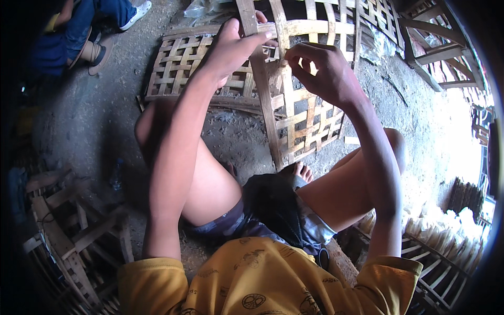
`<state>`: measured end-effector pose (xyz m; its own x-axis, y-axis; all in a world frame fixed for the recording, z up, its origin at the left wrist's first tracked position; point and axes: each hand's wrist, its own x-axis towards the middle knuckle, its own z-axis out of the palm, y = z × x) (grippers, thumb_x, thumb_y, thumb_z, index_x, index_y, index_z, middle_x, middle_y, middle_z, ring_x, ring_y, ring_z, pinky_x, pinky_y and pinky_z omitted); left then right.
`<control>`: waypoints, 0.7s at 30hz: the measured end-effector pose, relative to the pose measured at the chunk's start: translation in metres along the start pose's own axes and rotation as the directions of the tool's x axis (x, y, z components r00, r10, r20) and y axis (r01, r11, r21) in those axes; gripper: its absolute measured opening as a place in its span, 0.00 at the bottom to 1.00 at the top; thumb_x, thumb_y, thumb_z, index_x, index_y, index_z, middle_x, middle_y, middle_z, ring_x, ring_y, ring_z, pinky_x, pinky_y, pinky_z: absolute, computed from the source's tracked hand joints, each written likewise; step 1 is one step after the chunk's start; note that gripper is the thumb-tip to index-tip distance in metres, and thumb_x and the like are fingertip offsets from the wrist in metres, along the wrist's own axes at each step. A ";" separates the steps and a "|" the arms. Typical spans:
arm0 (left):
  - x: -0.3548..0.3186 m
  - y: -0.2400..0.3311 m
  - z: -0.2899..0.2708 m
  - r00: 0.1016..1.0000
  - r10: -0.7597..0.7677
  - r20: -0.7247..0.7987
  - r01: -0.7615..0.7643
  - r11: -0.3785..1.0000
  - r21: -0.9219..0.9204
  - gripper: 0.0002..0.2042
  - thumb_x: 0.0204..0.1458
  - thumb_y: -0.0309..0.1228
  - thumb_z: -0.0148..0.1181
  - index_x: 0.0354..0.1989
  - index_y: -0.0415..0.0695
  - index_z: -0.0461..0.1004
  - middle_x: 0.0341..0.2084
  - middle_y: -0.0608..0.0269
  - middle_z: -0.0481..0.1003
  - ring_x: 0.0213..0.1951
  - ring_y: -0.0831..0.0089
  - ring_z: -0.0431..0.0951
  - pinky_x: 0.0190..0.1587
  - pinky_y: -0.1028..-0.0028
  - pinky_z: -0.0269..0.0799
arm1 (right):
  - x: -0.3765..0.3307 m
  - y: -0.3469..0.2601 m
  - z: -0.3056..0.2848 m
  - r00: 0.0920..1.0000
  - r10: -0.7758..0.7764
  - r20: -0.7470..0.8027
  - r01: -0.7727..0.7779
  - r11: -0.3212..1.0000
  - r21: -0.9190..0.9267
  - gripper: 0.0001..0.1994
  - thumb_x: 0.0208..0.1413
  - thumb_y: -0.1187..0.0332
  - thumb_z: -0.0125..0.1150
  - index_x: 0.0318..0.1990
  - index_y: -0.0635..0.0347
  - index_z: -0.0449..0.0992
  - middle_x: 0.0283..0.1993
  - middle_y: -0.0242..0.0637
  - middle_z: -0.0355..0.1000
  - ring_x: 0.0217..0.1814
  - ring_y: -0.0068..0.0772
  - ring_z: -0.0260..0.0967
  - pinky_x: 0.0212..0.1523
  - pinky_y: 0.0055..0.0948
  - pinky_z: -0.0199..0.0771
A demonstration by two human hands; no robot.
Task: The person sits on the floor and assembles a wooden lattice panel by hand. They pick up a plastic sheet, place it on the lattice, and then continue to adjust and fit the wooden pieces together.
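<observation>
A woven bamboo panel stands tilted in front of me, with a straight wooden side bar (269, 107) along its left edge. My left hand (236, 47) is closed around this bar near the top, its thumb lying along a cross strip (320, 26) and some fingers hidden behind the bar. My right hand (323, 71) is bent at the panel's weave, thumb and forefinger pinched at an upright bamboo strip (287, 89). Behind the bar, a second woven panel (207, 98) lies on the ground to the left.
Wooden frames (441, 52) stand at the far right, another frame (68, 247) at the lower left. Slatted racks with pale pieces (436, 236) are at the lower right. Clear plastic (202, 8) lies behind the panels. Another person's legs (86, 31) show at the far left.
</observation>
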<state>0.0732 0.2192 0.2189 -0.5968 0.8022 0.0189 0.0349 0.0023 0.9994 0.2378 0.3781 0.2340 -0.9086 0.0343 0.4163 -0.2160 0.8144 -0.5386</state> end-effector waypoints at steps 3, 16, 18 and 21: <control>-0.004 -0.001 -0.001 0.999 0.013 0.034 -0.013 1.000 0.011 0.18 0.60 0.30 0.63 0.58 0.50 0.70 0.52 0.62 0.78 0.57 0.73 0.77 0.62 0.66 0.68 | 0.006 -0.004 0.011 0.997 0.049 0.057 -0.044 0.995 -0.084 0.07 0.55 0.73 0.65 0.41 0.61 0.81 0.35 0.41 0.78 0.35 0.43 0.78 0.37 0.39 0.79; -0.003 -0.014 0.002 0.998 0.019 0.064 -0.016 0.999 -0.049 0.27 0.60 0.29 0.66 0.67 0.50 0.65 0.52 0.62 0.78 0.52 0.76 0.79 0.55 0.71 0.75 | 0.015 -0.002 0.033 0.988 -0.132 0.076 0.148 0.954 -0.260 0.05 0.55 0.76 0.62 0.35 0.60 0.83 0.36 0.40 0.80 0.38 0.46 0.81 0.45 0.41 0.81; -0.003 -0.017 0.002 0.997 0.048 0.061 -0.046 0.999 -0.026 0.28 0.60 0.31 0.65 0.69 0.49 0.64 0.51 0.61 0.79 0.52 0.76 0.79 0.56 0.71 0.75 | 0.014 -0.008 0.030 0.977 -0.160 0.141 0.194 0.939 -0.284 0.05 0.54 0.77 0.62 0.34 0.59 0.84 0.36 0.40 0.80 0.38 0.46 0.81 0.45 0.41 0.81; -0.007 -0.018 -0.004 0.998 0.008 0.068 -0.007 1.000 -0.006 0.29 0.61 0.33 0.64 0.70 0.47 0.63 0.52 0.59 0.79 0.53 0.75 0.79 0.57 0.70 0.75 | 0.026 -0.001 0.032 0.967 -0.235 0.095 0.245 0.962 -0.119 0.08 0.55 0.78 0.61 0.37 0.56 0.85 0.37 0.40 0.81 0.39 0.46 0.81 0.45 0.42 0.81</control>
<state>0.0735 0.2116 0.2009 -0.5404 0.8410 0.0245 0.0340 -0.0072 0.9994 0.2025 0.3597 0.2220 -0.8623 -0.2129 0.4594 -0.3880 0.8608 -0.3294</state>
